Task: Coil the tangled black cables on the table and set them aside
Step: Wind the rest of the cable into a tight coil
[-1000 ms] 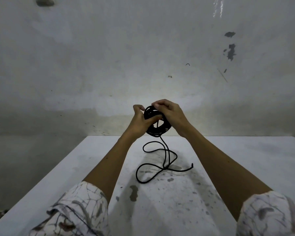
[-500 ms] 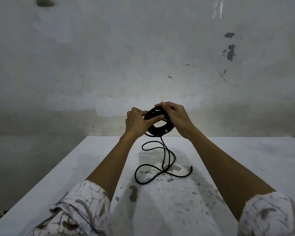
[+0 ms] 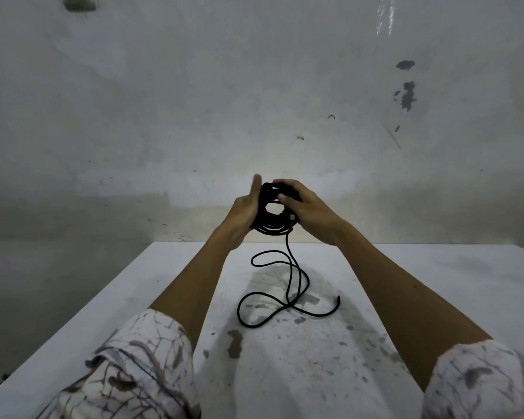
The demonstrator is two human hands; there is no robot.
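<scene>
Black cable coil [image 3: 274,214] held above table [image 3: 436,282]: left hand [image 3: 244,210] cups it, right hand [image 3: 307,211] pinches rim. Light, limp; likely springs loose. Grip across bundled turns.

Stained white table [image 3: 375,343], blotched grey wall [image 3: 194,101]

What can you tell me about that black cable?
The cable is thin, black and round, rubbery by its look. Most of it is wound into a small ring-shaped coil held up above the table between the left hand and right hand. One strand hangs from the coil to the tabletop, where it lies in loose crossing loops, its free end lifted slightly at the right.
</scene>
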